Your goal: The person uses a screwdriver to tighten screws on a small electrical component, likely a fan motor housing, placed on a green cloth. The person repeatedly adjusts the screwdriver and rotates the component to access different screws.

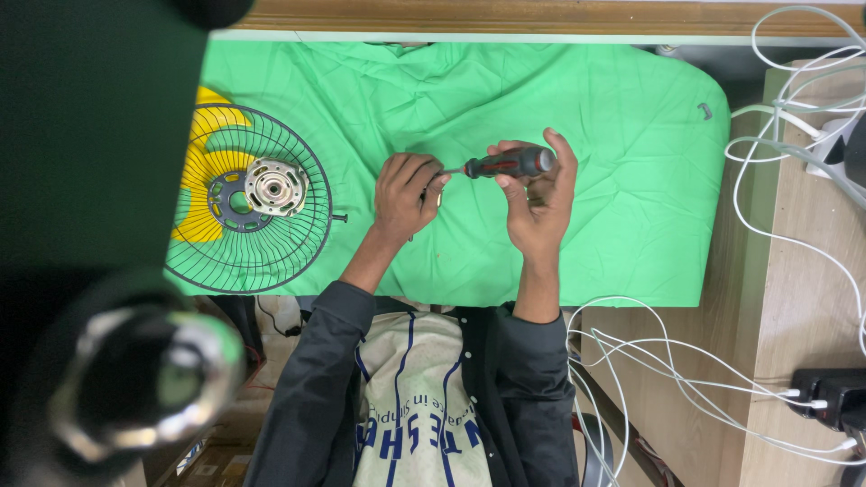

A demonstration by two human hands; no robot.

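Note:
My right hand (539,200) grips a screwdriver (505,164) with a red and black handle, held level above the green cloth (577,117). Its thin shaft points left into my left hand (406,191), which is closed around a small part that I cannot make out. Both hands hover over the middle of the cloth. To the left lies a black wire fan grille (271,261) with a round metal motor housing (274,186) at its centre, over a yellow fan blade (203,171).
A dark blurred object with a shiny ring (135,379) blocks the left side. White cables (686,361) trail across the wooden bench (794,298) at right, ending at black plugs (834,392). A small metal clip (704,110) lies on the cloth's far right.

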